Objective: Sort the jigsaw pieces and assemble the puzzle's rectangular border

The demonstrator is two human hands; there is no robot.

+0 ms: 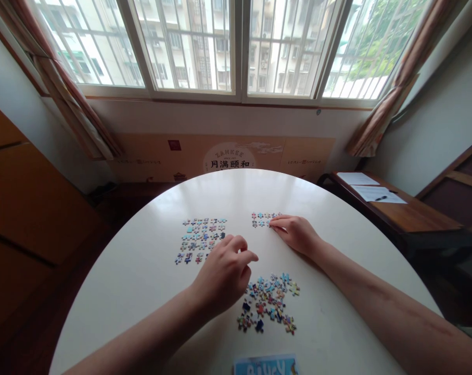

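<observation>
My right hand (297,234) rests on the table at the upper right group of jigsaw pieces (260,215), set in two short rows. Its fingertips are pressed together on a puzzle piece at the end of the lower row, mostly covered by the fingers. My left hand (228,270) hovers between the larger left group of pieces (204,228) and the loose pile of puzzle pieces (267,298). Its fingers are loosely curled and apart, with one pointing right and nothing visible in them. It hides the lower right corner of the left group.
A round white table (134,297) carries everything. At its near edge lies a blue puzzle box (266,365), partly out of frame. To the right, a wooden side table (426,211) holds papers (378,195) and a dark pen. Beyond the table stand a printed cardboard panel (259,148) and barred windows.
</observation>
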